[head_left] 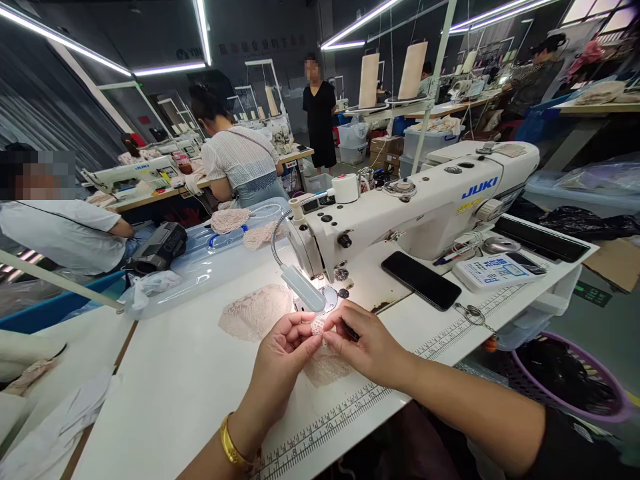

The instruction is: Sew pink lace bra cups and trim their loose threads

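My left hand (pixel 287 343) and my right hand (pixel 360 337) meet in front of the sewing machine (pixel 410 207), fingertips nearly together. Both pinch a small edge of pale pink lace fabric (pixel 317 327) between thumb and fingers. Something dark shows inside my curled right fingers, too hidden to name. More of the lace (pixel 327 369) hangs below my hands onto the white table (pixel 190 393). To the left of the needle area lies another spread of lace (pixel 257 310). A small lamp (pixel 303 288) on a bendy neck lights the spot just above my fingers; it partly hides the needle area.
A black phone (pixel 421 280), a white box (pixel 495 272) and small scissors (pixel 473 313) lie to the right. A printed ruler (pixel 360 403) runs along the front edge. Behind is a clear plastic bin (pixel 200 267); a purple basket (pixel 623 407) stands low right. Several people are beyond.
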Motion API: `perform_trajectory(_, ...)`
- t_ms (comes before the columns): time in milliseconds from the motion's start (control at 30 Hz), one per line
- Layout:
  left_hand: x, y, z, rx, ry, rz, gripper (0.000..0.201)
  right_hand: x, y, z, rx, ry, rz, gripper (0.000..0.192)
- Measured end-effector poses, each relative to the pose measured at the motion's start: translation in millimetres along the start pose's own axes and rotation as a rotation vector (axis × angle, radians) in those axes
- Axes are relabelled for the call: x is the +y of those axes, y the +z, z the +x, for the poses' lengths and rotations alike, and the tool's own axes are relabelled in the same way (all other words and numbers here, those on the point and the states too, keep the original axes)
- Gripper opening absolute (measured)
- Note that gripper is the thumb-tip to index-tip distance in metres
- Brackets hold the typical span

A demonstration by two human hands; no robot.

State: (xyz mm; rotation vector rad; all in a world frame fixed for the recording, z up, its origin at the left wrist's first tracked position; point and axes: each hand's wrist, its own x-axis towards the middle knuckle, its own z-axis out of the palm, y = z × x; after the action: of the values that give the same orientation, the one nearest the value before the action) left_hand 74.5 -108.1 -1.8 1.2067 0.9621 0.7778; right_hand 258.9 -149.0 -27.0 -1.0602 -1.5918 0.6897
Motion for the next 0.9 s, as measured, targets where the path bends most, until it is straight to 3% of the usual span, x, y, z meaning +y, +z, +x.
perform_trajectory(267,1.0,0.5,-0.5,-0.013,-0.042,-0.061,0.039,-0.7,-3.2,3.3,0.045,0.095,-0.003,0.013)
perform_trajectory(533,4.5,1.9,-0.9,-0.009,-0.074,-0.129,0.042,5.7,-3.2,4.0,0.075,0.093,0.009,0.017)
perform_trajectory(900,-1.9,-1.3,-0.6,-0.038,-0.036,-0.010,0.038,1.4,-1.4,-0.4,-0.054,0.010,-0.005,0.009)
